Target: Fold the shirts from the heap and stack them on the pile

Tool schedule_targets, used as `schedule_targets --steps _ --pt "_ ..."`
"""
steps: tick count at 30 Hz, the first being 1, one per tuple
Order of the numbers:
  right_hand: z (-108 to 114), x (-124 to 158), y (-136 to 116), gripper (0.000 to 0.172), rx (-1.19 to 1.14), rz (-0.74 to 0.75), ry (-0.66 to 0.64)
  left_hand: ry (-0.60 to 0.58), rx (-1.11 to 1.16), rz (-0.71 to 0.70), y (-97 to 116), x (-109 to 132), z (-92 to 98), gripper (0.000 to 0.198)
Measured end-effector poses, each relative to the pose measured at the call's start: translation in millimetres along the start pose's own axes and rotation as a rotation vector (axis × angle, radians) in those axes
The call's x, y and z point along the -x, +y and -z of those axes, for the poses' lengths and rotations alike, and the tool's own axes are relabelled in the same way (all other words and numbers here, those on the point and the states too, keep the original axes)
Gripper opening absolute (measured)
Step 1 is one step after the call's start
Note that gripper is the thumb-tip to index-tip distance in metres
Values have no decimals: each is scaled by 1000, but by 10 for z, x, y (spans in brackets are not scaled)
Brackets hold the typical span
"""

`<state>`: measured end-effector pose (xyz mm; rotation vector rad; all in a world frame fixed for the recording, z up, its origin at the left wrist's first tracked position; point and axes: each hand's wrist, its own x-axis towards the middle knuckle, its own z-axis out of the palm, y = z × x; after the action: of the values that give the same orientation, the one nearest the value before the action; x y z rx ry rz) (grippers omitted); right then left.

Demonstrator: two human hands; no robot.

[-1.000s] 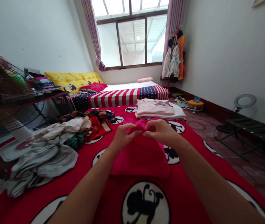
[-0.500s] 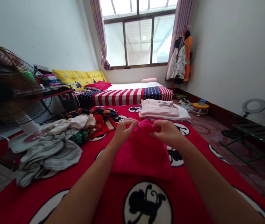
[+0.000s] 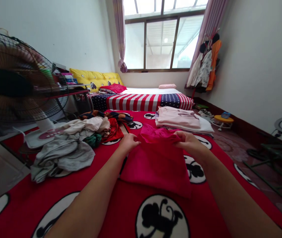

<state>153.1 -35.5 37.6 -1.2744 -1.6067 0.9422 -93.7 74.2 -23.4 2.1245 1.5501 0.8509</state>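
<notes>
A bright pink garment (image 3: 156, 162) lies spread on the red blanket (image 3: 111, 211) with black-and-white monkey circles. My left hand (image 3: 128, 142) pinches the garment's far left edge. My right hand (image 3: 189, 142) grips its far right edge. Both hands are closed on the cloth and hold it apart, about a garment's width between them. Beyond the hands sits a folded stack of pale pink and white clothes (image 3: 179, 119).
A heap of unfolded grey, white, green and red clothes (image 3: 73, 145) lies at the left. A standing fan (image 3: 14, 86) is at the far left. A striped and starred bed (image 3: 141, 100) is behind. A coat rack (image 3: 207, 66), a small yellow stool (image 3: 224, 119) and a green folding frame (image 3: 275, 155) stand at the right.
My hands, close together and bunching the pink cloth one second ago, have moved apart and lowered, drawing its far edge out flat. The view has swung to the left.
</notes>
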Motion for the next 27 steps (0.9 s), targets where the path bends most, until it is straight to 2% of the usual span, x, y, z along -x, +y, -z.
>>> schedule_targets --steps 3,5,8,10,12,14,16,18,20,21,23,27 --pt "-13 -6 47 17 -44 -4 -100 63 -7 26 -40 5 -82 24" --pt "-45 7 62 15 11 1 -195 94 2 24 -62 10 -129 29" --pt "-92 69 -1 12 129 -10 -413 109 54 -14 -76 14 -188 26" --pt "-104 122 -82 18 229 -6 -582 116 105 -44 -67 13 -206 21" --pt "-112 152 -142 25 304 14 -672 135 151 -63 -30 11 -196 16" --pt "-139 137 -139 30 304 20 -602 143 197 -78 42 16 -159 11" --pt "-198 83 -72 33 266 32 -385 103 287 -124 147 32 -105 10" --pt "-282 17 26 32 243 70 -113 38 378 -205 267 58 -48 11" --pt "-363 -30 110 32 242 99 60 -5 418 -278 369 83 2 12" --pt "-392 -39 135 34 250 98 87 -10 408 -297 406 92 22 14" --pt "-409 -26 143 38 284 72 45 -1 373 -299 439 100 45 22" --pt "-252 90 -1 43 441 60 -205 -18 389 -239 380 77 31 23"
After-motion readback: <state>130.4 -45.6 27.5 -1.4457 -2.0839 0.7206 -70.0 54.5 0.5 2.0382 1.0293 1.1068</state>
